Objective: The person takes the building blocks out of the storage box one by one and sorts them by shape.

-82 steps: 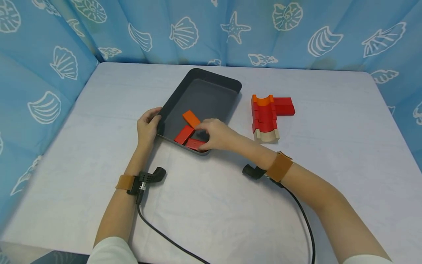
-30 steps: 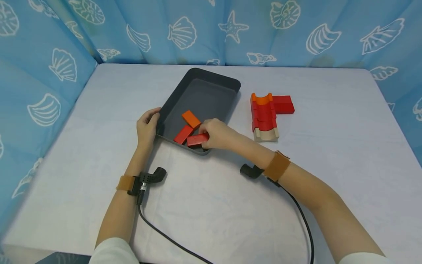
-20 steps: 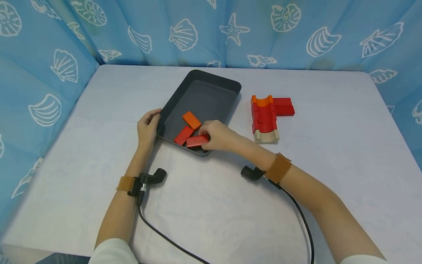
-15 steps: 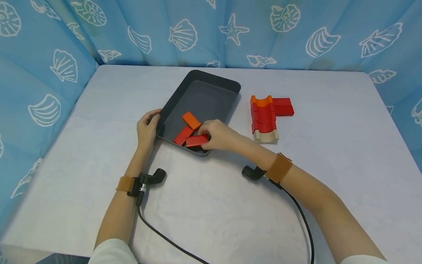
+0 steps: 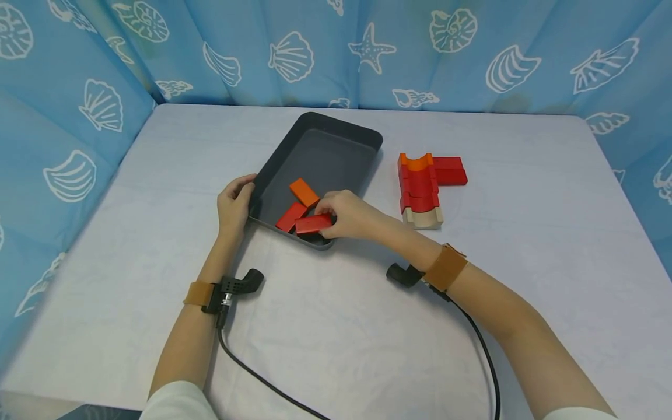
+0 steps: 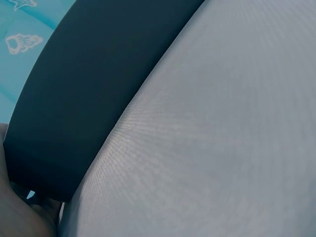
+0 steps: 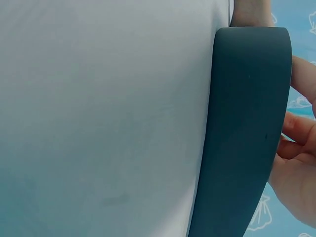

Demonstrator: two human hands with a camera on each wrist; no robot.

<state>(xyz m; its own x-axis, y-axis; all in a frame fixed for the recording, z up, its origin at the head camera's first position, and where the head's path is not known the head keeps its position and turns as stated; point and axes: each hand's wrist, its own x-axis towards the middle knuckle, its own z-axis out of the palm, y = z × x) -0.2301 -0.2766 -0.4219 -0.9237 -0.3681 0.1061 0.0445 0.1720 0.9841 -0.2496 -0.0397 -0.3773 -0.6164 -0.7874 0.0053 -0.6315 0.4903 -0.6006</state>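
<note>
My left hand grips the left side of a dark grey tray near its front left corner. Inside the tray's front end, my right hand pinches a red block by its right end, tilted a little over the tray floor. Next to it lie a second red block and an orange block. In the left wrist view the tray's outer wall fills the upper left, with part of the left hand below. The wall hides the blocks from the right wrist view; the right hand shows behind it.
Right of the tray stands a row of red grooved blocks, with an orange grooved piece at the far end and a pale wooden one in front. Red blocks adjoin its right side. A shell-patterned blue curtain encloses the white table.
Since the earliest frame, the right hand has taken hold of the front red block and raised it slightly. In the last half second the hands and blocks have barely moved.
</note>
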